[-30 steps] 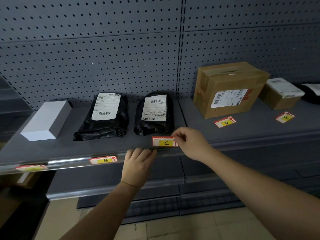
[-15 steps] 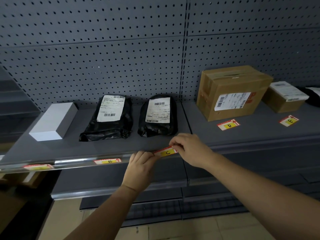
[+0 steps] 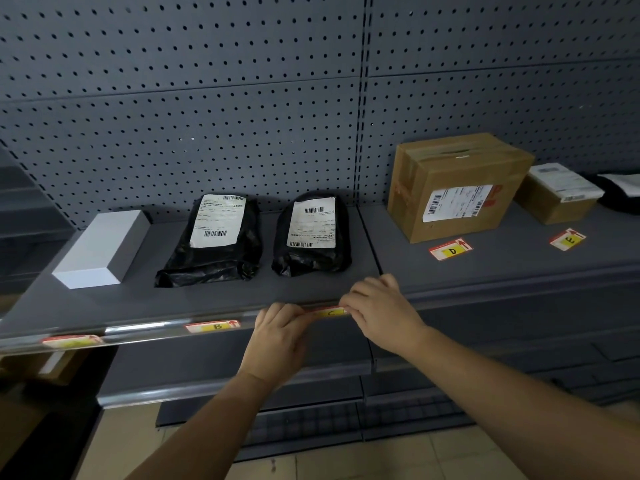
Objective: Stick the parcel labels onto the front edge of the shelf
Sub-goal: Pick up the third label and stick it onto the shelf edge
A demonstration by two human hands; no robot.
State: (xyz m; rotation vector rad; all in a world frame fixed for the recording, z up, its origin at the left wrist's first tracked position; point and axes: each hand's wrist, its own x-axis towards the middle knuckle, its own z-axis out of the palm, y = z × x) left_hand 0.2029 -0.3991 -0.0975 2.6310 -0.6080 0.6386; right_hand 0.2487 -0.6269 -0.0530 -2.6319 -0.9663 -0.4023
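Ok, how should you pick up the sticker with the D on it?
The D label lies flat on the shelf in front of the cardboard box, so probably lift it by its near edge or a corner. Come from the front, since the box blocks the back, then pinch that thin edge.

Five labels: A (image 3: 71, 340), B (image 3: 212, 326), C (image 3: 329, 311), D (image 3: 451, 249), E (image 3: 567, 239); two black bags (image 3: 211, 240) (image 3: 311, 233); two cardboard boxes (image 3: 457, 185) (image 3: 557, 194); one white box (image 3: 100, 247)
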